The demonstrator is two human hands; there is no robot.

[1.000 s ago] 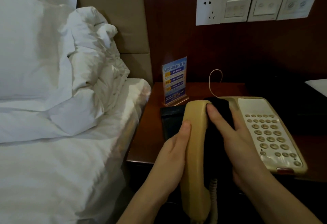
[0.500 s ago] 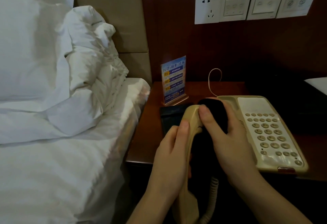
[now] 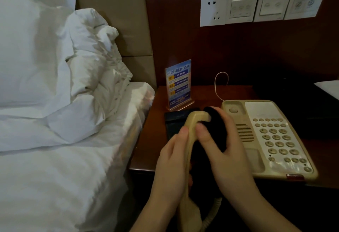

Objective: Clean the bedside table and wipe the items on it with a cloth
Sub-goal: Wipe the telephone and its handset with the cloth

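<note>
The left hand (image 3: 172, 160) grips a beige telephone handset (image 3: 192, 136) lifted off its cradle, while the right hand (image 3: 225, 151) clutches a dark cloth (image 3: 216, 127) pressed against the handset's upper end. The telephone base (image 3: 271, 136) sits on the dark wooden counter (image 3: 156, 140), its keypad facing up, with a coiled cord (image 3: 211, 213) hanging below the handset. A blue notice card in a clear stand (image 3: 178, 83) stands behind a dark flat object (image 3: 174, 123). White bedding (image 3: 64, 103) lies to the left.
</note>
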